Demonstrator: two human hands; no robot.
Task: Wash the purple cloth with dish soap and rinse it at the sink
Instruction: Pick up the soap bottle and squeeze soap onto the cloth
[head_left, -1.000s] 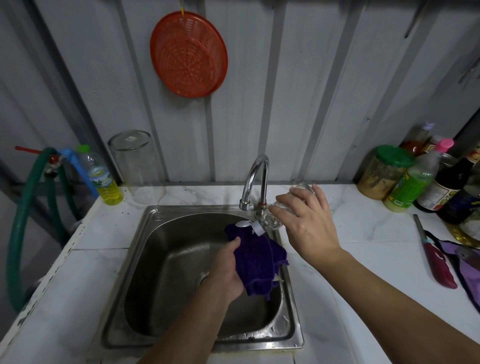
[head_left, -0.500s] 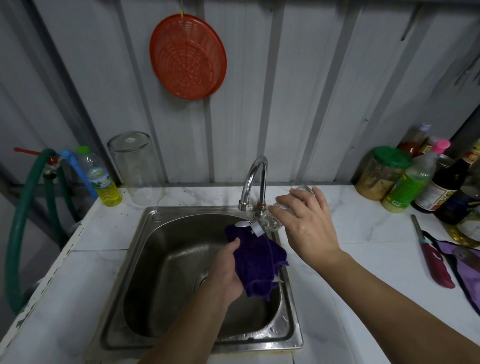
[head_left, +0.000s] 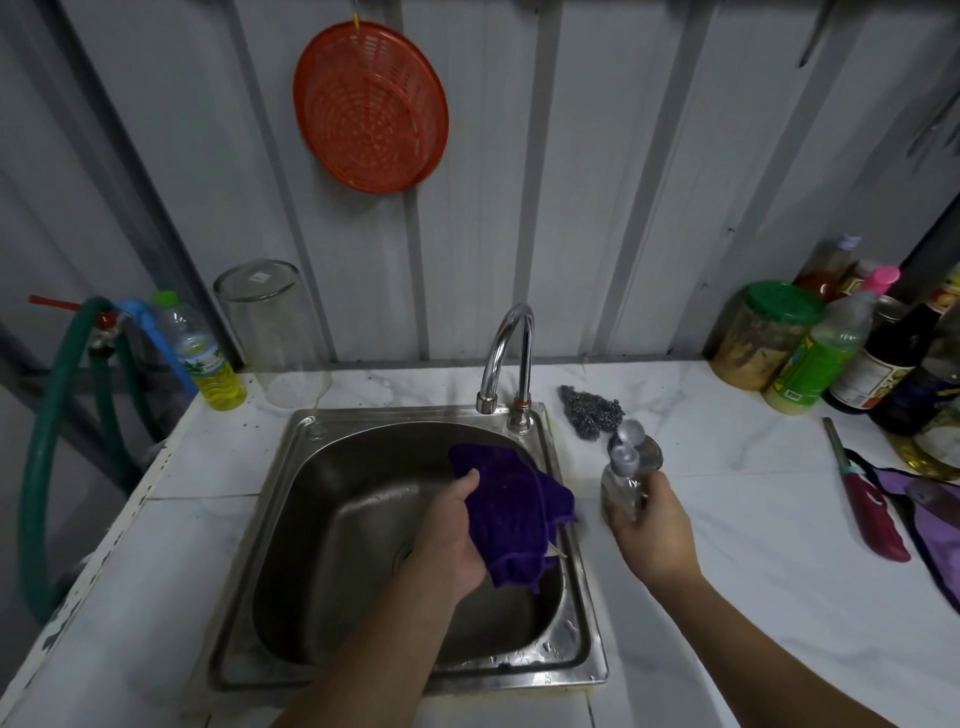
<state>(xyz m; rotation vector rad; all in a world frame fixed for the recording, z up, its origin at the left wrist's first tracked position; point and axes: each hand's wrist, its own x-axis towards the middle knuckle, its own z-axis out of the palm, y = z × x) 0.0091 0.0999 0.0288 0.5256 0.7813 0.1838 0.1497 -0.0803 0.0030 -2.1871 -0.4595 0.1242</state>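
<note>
My left hand (head_left: 451, 538) grips the purple cloth (head_left: 506, 512), bunched and held over the right side of the steel sink (head_left: 311, 519). My right hand (head_left: 655, 535) holds a small clear dish soap bottle (head_left: 623, 475) upright over the counter just right of the sink, its grey flip cap open. The chrome faucet (head_left: 506, 353) stands at the sink's back rim; no water runs from it.
A steel scourer (head_left: 592, 408) lies behind the bottle. Jars and sauce bottles (head_left: 810, 353) crowd the right back corner. A red-handled lighter (head_left: 867, 509) and purple fabric (head_left: 930, 514) lie at right. An upturned glass (head_left: 272, 332) and a yellow-liquid bottle (head_left: 205, 358) stand left, by a green hose (head_left: 47, 441).
My right hand has pulled the soap bottle away from above the cloth, back to the right and upright over the counter. The cloth and left hand stay in place.
</note>
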